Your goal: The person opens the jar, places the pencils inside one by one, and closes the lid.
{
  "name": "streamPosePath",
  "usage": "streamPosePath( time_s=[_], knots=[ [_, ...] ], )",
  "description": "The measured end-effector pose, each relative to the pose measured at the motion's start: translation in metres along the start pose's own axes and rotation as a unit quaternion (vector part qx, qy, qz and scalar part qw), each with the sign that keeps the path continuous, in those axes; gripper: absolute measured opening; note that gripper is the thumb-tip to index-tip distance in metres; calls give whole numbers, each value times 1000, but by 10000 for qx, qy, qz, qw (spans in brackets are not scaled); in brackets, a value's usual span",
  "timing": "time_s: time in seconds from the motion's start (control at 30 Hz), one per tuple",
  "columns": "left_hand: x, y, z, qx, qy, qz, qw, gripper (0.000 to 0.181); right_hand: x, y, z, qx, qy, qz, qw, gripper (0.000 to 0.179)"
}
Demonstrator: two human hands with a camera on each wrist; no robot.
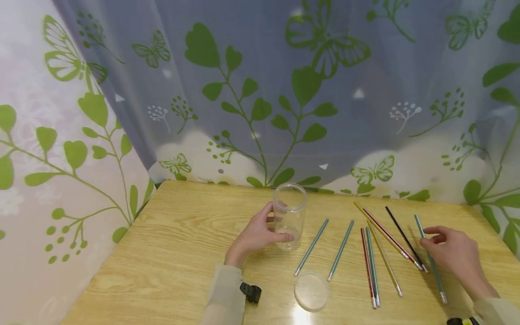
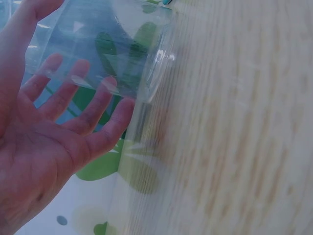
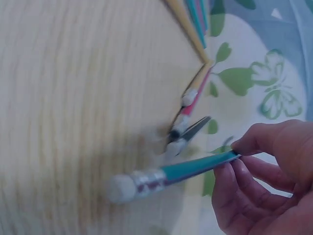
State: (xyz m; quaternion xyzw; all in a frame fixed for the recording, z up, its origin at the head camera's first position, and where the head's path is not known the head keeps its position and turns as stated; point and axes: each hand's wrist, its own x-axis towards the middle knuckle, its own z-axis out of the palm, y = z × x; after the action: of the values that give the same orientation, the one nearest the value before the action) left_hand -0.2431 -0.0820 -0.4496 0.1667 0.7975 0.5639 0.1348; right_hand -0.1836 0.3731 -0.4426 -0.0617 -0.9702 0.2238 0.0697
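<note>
My left hand (image 1: 257,231) holds an upright clear plastic jar (image 1: 295,221) without a lid, thumb in front and fingers around its far side. In the left wrist view the jar (image 2: 105,34) shows see-through, the fingers spread along its wall. At the right, my right hand (image 1: 457,253) pinches a teal pencil (image 1: 437,279) between thumb and fingertips. Its white eraser end (image 3: 122,188) points away from the hand in the right wrist view. Just left of that hand lies a black pencil (image 1: 402,230), its eraser end beside those of a red pencil and a yellow one.
A round clear lid (image 1: 311,292) lies in front of the jar. Two teal pencils, one (image 1: 311,247) nearer the jar and another (image 1: 341,251), lie apart. Farther right are a red pencil (image 1: 367,264), another teal and a yellow pencil (image 1: 386,261). A patterned curtain (image 1: 260,90) hangs behind the wooden table (image 1: 170,253).
</note>
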Motion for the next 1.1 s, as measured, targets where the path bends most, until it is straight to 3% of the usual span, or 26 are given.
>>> streamPosePath(
  time_s=[0.17, 0.37, 0.53, 0.77, 1.1],
  knots=[
    [1, -1, 0, 34, -29, 39, 10000, 81, -8, -9, -4, 177, 114, 142, 9997, 40],
    [0, -4, -1, 35, -26, 5, 10000, 82, -20, -26, -11, 373, 520, 211, 9977, 39],
    [-1, -5, -1, 65, -17, 20, 10000, 83, -31, -44, -17, 794, 688, 317, 9940, 39],
    [-1, -4, -1, 52, -37, -17, 10000, 82, -41, -67, -27, 1269, 964, 136, 9871, 36],
    [1, -4, -1, 69, -3, 21, 10000, 76, -40, -81, -31, 2001, 957, 57, 9751, 34]
  ],
)
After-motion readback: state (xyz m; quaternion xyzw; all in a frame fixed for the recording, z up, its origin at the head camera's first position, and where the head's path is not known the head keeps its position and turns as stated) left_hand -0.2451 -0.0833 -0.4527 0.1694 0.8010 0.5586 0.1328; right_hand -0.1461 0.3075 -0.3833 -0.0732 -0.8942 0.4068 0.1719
